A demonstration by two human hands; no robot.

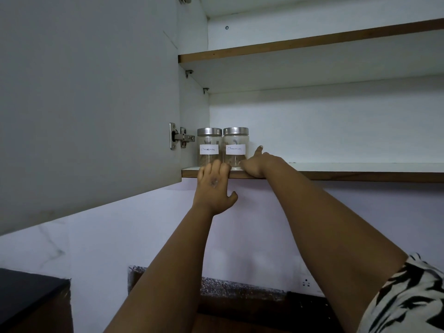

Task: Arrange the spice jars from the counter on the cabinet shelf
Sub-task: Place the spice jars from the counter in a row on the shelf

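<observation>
Two glass spice jars with steel lids and white "Cinnamon" labels stand side by side at the left end of the lower cabinet shelf (336, 167): the left jar (209, 146) and the right jar (236, 145). My left hand (213, 186) rests over the shelf's front edge below the jars, fingers curled onto the edge. My right hand (257, 163) lies on the shelf just right of the right jar, fingers near its base and thumb raised. Whether it touches the jar I cannot tell.
The open cabinet door (89, 104) hangs at the left on a metal hinge (180, 137). An upper shelf (312, 42) runs above. The lower shelf extends bare to the right. A dark counter edge (240, 290) and a wall socket (306, 283) lie below.
</observation>
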